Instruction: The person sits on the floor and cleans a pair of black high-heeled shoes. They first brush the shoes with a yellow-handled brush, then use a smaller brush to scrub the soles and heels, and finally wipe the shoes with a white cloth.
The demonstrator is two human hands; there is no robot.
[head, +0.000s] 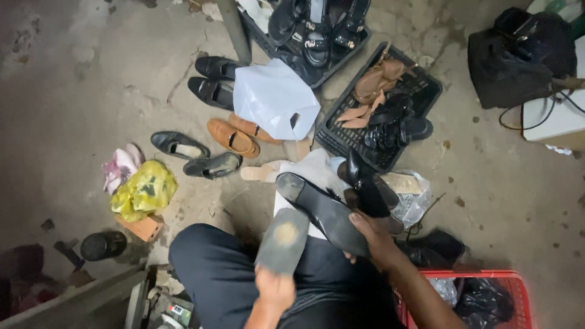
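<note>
A bare concrete floor (73, 91) fills the view, littered with shoes. A black bag (518, 58) sits at the upper right beside a white box (557, 119). Two black crates hold footwear: the upper crate (268, 42) carries black sandals (317, 27), the right crate (426, 88) tan sandals (372, 82) and black ones. A red basket (512, 286) with dark plastic inside stands at the lower right. A white plastic bag (274, 97) lies over a pair of tan loafers (234, 137); black flats (213, 79) lie above it, and a second black pair (195, 155) to the left. A yellow bag (143, 192) rests beside pink cloth (122, 167).

The person sits with dark trousers (219, 268) at the bottom edge. The right hand (375, 240) is closed around a black shoe (323, 210), held sole-up above the lap, toe pointing up-left. The left hand (274, 289) grips a grey insole (283, 240) by its lower end, just beside the shoe's sole.
</note>
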